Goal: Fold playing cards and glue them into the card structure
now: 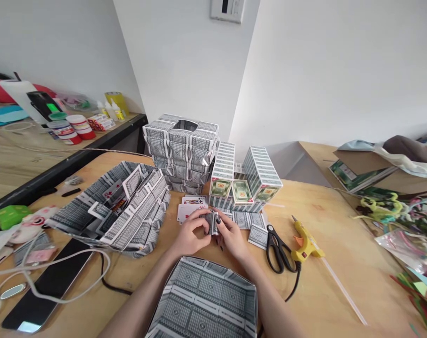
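A small folded playing card piece (212, 223) with a grey patterned back is pinched between my left hand (192, 233) and my right hand (230, 234). Both hands are closed around its sides, over the middle of the table. Just behind my fingers lie face-up cards (185, 211) and some grey-backed cards (242, 219). Between my forearms, close to me, is an open box made of patterned cards (206, 295). To the right are black scissors (278, 249) and a yellow glue gun (306, 245).
A tall woven card box (181, 150) and stacked card packs (225, 162) stand at the back. Left, a card tray (75, 211) holds folded strips, near a phone (51, 286) and white cable (68, 298). A clear glue stick (345, 293) lies right, beside colourful scraps.
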